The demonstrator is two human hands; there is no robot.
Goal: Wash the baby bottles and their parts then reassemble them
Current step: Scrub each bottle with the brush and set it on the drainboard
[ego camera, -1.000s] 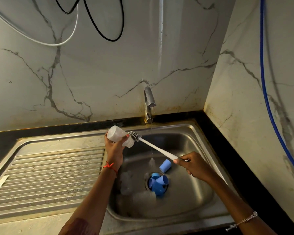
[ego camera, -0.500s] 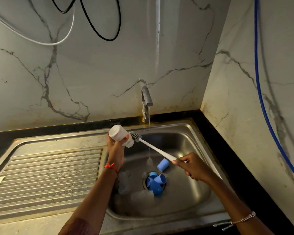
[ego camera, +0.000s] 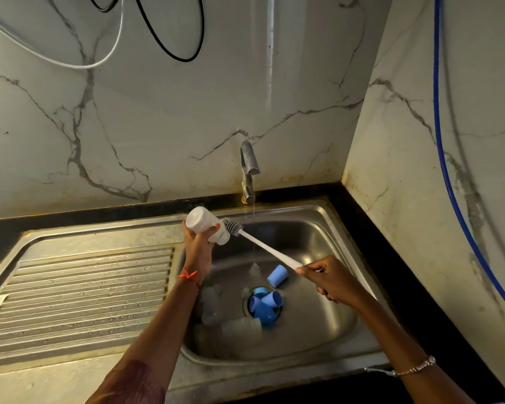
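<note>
Our left hand (ego camera: 198, 246) grips a clear baby bottle (ego camera: 206, 224) tilted above the sink (ego camera: 327, 212), and our right hand (ego camera: 331, 279) pinches the white brush (ego camera: 267, 248) by its handle, bristles just at the bottle's mouth. Blue caps (ego camera: 264, 306) and other clear bottles (ego camera: 241, 328) lie in the basin below the running tap (ego camera: 249, 167)

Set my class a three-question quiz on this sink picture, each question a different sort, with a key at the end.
1. True or false: water is running from the tap.
2. Multiple choice: the right hand grips A) a sponge, B) the brush, C) a cloth.
3. Fill the gap: the left hand holds a clear ____ tilted, its mouth towards the brush head.
Key: 1 true; 2 B; 3 bottle.
</note>
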